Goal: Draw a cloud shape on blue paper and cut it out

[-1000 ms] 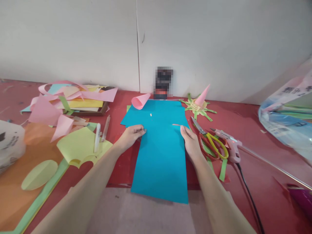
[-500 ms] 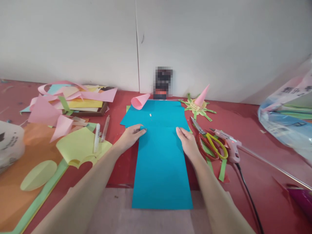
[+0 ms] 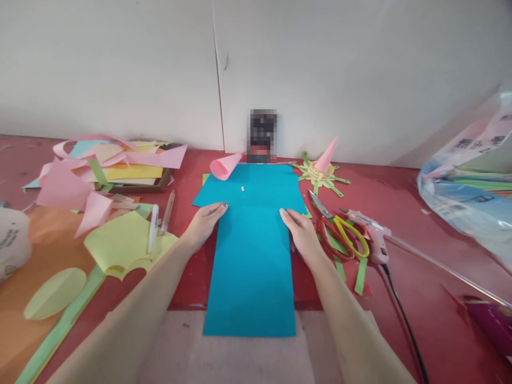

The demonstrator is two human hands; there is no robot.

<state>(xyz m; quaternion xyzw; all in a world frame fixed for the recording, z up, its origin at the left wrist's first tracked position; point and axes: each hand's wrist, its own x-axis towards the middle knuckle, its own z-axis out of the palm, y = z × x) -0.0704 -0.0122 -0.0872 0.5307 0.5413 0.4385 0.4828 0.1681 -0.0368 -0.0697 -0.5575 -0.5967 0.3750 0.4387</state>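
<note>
A long blue sheet of paper (image 3: pixel 252 272) lies toward me, its near end reaching past the table's front edge. My left hand (image 3: pixel 206 223) pinches its left side near the far end, thumb and fingers closed. On the opposite side, my right hand (image 3: pixel 302 232) grips the sheet between thumb and fingers. Beyond and partly under it is more blue paper (image 3: pixel 268 184), spread wider; I cannot tell whether the pieces are joined. A pink paper cone (image 3: pixel 224 167) rests at that paper's far left corner, with a tiny pale scrap (image 3: pixel 242 189) nearby.
Right of the paper lie scissors (image 3: pixel 344 234), a pink glue gun (image 3: pixel 374 234) with a cord, and a paper flower (image 3: pixel 321 169) with a pink cone. Leftward are a white marker (image 3: pixel 152 229), yellow-green paper (image 3: pixel 116 240) and a heap of coloured paper (image 3: pixel 86 181). A plastic bag (image 3: pixel 460 197) stands far right.
The blue sheet's near end has swung slightly left. Both hands keep their hold and have shifted a little left, while the whole view has also moved slightly.
</note>
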